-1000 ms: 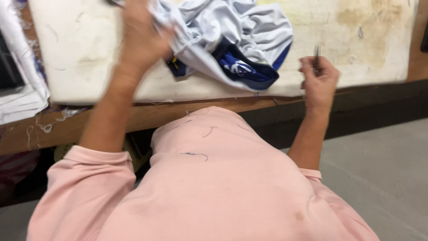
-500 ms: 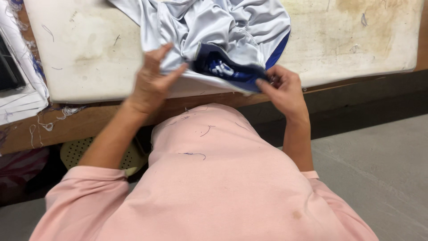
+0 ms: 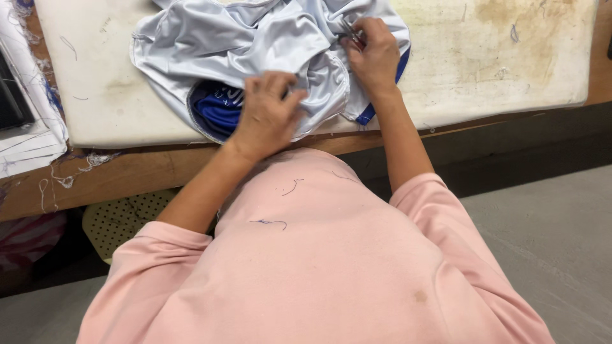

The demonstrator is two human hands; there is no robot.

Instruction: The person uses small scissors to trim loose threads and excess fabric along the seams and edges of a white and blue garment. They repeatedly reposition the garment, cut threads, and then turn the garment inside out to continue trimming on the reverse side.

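Grey shiny garment (image 3: 255, 44) with blue lining lies bunched on the white padded board (image 3: 510, 70), near its front edge, blue inside showing at the lower fold. Right hand (image 3: 376, 54) is on the upper right part of the cloth, fingers pinched close around a small metal tool (image 3: 350, 32), probably thread snips; tip sits at a seam fold. Left hand (image 3: 268, 114) rests flat on the near fold, fingers spread a little and curled down, pressing the fabric, holding nothing else.

Judged step: trimming or checking a seam, one hand steadying while the other works the tool. Next move seems to call for keeping the cloth taut under the left palm and bringing the tool tip only to loose thread, not the fabric.

Around: wooden bench edge (image 3: 127, 175) with thread scraps, papers (image 3: 25, 146) at left, grey floor (image 3: 548, 236). Pink shirt (image 3: 306, 267) carries stray threads.
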